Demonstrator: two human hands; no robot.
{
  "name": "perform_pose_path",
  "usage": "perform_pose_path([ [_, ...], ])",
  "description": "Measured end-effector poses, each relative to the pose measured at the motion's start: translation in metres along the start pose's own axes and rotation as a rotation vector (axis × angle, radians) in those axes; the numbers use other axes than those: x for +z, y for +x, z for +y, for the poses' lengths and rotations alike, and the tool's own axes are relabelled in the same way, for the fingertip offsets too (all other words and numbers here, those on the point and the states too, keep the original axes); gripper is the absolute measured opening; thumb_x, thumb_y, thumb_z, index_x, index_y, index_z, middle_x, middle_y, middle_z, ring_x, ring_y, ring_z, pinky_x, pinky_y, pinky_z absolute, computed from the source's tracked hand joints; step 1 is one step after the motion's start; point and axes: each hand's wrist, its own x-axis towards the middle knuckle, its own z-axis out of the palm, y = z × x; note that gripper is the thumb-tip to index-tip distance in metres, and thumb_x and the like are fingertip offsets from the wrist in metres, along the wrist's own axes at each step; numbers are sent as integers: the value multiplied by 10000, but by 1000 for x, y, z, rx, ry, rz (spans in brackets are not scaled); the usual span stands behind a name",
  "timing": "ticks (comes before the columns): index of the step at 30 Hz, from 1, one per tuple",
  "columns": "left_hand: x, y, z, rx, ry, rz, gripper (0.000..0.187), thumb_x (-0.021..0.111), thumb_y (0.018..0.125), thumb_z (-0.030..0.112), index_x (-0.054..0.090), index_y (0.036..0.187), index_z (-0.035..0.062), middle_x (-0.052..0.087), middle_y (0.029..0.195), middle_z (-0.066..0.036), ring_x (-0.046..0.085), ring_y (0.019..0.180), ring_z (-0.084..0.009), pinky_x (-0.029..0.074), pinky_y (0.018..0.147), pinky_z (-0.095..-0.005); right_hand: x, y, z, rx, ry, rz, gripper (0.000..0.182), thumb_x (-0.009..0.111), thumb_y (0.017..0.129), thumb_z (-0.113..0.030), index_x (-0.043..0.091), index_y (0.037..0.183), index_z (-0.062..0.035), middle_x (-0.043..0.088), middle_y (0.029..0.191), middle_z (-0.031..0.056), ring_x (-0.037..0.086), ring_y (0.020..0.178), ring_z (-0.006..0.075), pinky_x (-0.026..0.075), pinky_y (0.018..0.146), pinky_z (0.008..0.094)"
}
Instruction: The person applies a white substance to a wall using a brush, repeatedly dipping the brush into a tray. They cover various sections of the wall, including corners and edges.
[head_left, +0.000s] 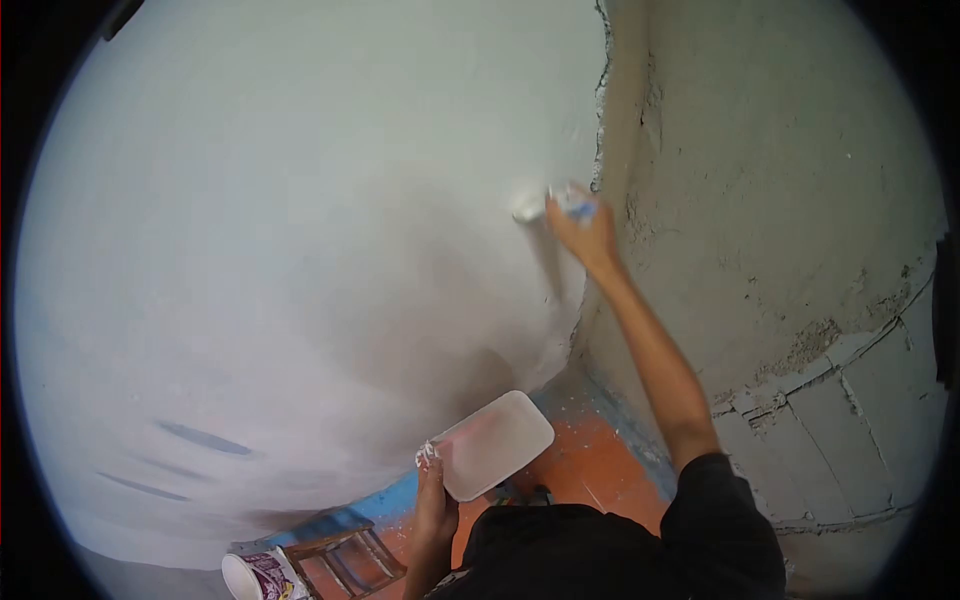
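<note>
Dark clothing on the person's torso (600, 550) fills the bottom of the view at six o'clock, nearest the camera. Just left of it, the left hand (435, 495) rises at about seven o'clock, its fingers (428, 456) closed around the near corner of a flat white rectangular tray (497, 443), smeared pale and tilted up toward the one o'clock direction. White paste clings to the fingertips.

From the dark sleeve at five o'clock, the bare right arm stretches up to the right hand (585, 235), a little above centre. Its fingers are wrapped around a small blue-handled tool (572, 204), whose white-coated end (528, 205) presses against the smooth whitish wall (300, 230). That wall covers the whole left half of the view, with a few grey streaks low at eight o'clock.

At three o'clock stands a rough, unfinished grey wall (790, 180), cracked and chipped along its lower edge, meeting the smooth one at a ragged corner.

Down at six to seven o'clock, an orange floor (590, 465) shows, with a wooden stool (345, 560) and a white printed bucket (258, 577) beside it.
</note>
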Motion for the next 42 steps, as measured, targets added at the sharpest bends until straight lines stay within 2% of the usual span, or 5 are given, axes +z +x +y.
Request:
perform_pose_path([
  [9,18,-4,-1,5,6,30,441,407,1038,285,307,1419,87,462,1351,-112,486,1246,-244,444,1011,-414,-63,109,-208,-271,510,-12,222,677,860,-252,645,863,-32,686,740,62,662,698,137,519,684,255],
  [19,-1,33,1,-36,15,-1,446,398,1039,268,280,1434,99,449,1375,-120,488,1252,-271,452,1001,-434,36,-35,-9,-209,173,89,176,686,857,-149,584,770,-36,624,625,103,622,610,98,476,543,299],
  [25,-3,43,-1,-14,-10,-13,439,406,1039,273,290,1425,98,460,1362,-118,491,1247,-270,450,1003,-430,0,-6,-73,-179,63,-25,151,665,862,-183,633,892,-38,634,663,114,629,608,146,493,587,306],
  [34,3,26,-5,39,-65,23,403,414,1030,240,336,1397,92,489,1331,-112,497,1237,-249,451,1002,-415,-86,129,-196,-1045,-425,70,266,676,850,-156,634,1093,-56,673,851,132,666,772,257,529,692,354],
  [42,20,23,2,119,-7,-13,411,428,1023,235,342,1395,81,486,1345,-99,500,1234,-231,439,1011,-382,-63,33,-29,-1154,-569,-118,273,659,845,-74,655,1116,-38,682,981,179,674,929,318,551,870,406],
])
